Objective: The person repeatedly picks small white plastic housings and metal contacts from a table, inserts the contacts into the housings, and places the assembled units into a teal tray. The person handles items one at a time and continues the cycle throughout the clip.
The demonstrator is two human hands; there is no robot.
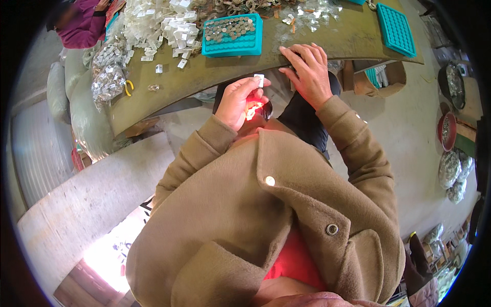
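We found the left hand (pixel 236 104) raised above the lap, just short of the olive-green tabletop (pixel 353 33), its thumb and fingers pinching a small white rectangular piece (pixel 259 80). The right hand (pixel 309 71) was at the table's near edge, its fingers loosely spread, thumb apart from the forefinger; we saw nothing held in it and could not tell whether its fingertips touched the surface. Beyond lay a turquoise plastic tray (pixel 231 51) bearing round metallic discs (pixel 235 28), with a heap of small white and clear pieces (pixel 181 33) to its left. We judged the step in hand to be handling one piece singly; the next move called for a steady left pinch and a free right hand.
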